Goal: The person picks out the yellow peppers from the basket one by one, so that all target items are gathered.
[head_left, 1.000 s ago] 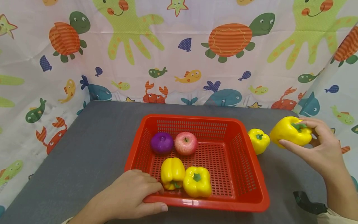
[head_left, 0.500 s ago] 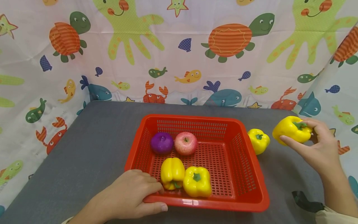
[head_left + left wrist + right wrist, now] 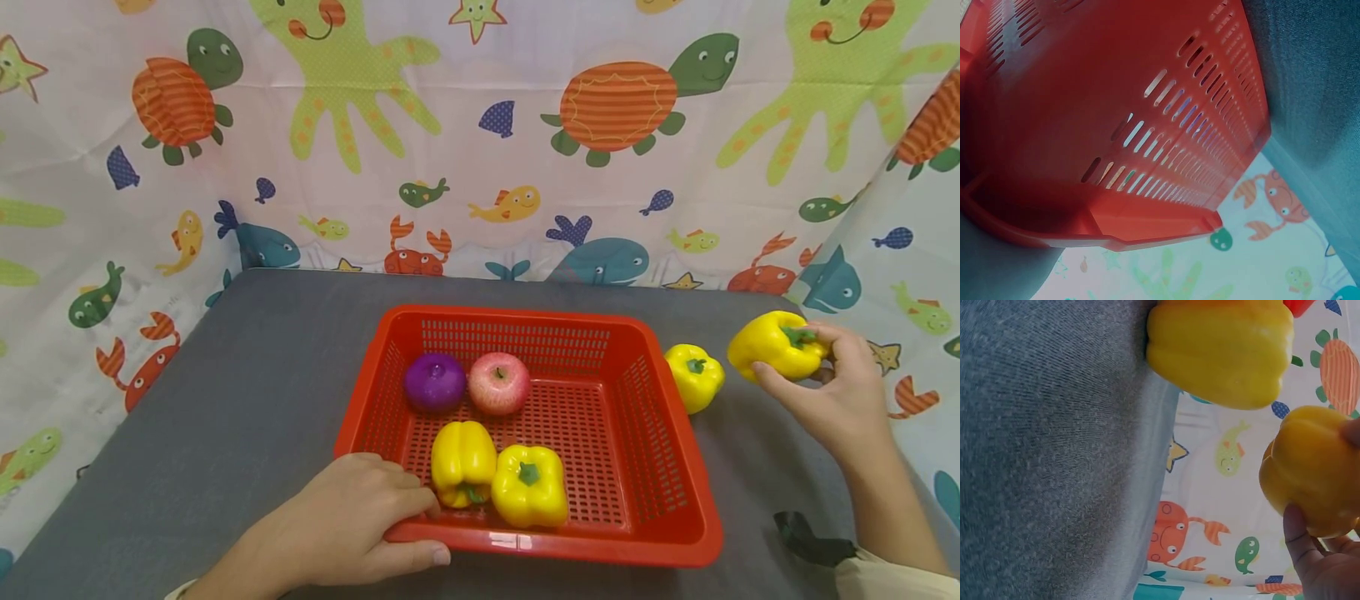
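My right hand (image 3: 843, 387) grips a yellow bell pepper (image 3: 776, 346) above the table at the right, thumb on its near side and fingers by the green stem. In the right wrist view that held pepper (image 3: 1313, 469) hangs clear of the grey cloth. Another yellow bell pepper (image 3: 696, 379) stands on the table against the basket's right side. My left hand (image 3: 352, 521) grips the near left rim of the red basket (image 3: 585, 546), thumb outside and fingers over the edge. Inside lie two yellow bell peppers, one on its side (image 3: 463, 462) and one upright (image 3: 529, 486).
Toward the basket's back left sit a purple round fruit or vegetable (image 3: 435, 383) and a pink-red apple (image 3: 499, 384). Grey cloth covers the table (image 3: 300, 350). A curtain (image 3: 450, 100) printed with sea animals walls the back and both sides. A black strap (image 3: 813, 542) lies by the right sleeve.
My right hand has shifted slightly, first right and then a little back left, still holding the pepper. The left hand, the basket and its contents stay where they were.
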Demonstrator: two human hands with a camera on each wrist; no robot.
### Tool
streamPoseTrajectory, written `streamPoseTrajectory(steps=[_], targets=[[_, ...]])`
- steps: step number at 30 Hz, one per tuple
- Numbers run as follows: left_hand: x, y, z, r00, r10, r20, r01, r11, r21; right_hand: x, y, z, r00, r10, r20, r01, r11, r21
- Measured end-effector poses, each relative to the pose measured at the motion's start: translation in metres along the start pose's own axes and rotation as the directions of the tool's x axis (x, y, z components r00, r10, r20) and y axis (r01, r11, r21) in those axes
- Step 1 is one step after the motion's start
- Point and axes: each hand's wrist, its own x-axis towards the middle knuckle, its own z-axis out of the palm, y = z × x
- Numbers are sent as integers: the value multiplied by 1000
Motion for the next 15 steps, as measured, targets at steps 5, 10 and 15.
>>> streamPoseTrajectory(steps=[5,10,15], targets=[[0,0,0,1000,-9,5,9,1000,-4,4,5,3,997,-48,55,47,999,22],[0,0,0,1000,-7,0,7,1000,2,5,8,6,994,-79,80,77,997,33],[0,1,0,1000,1,-7,-1,1000,7,3,11,8,995,-23,94,24,1000,-15]])
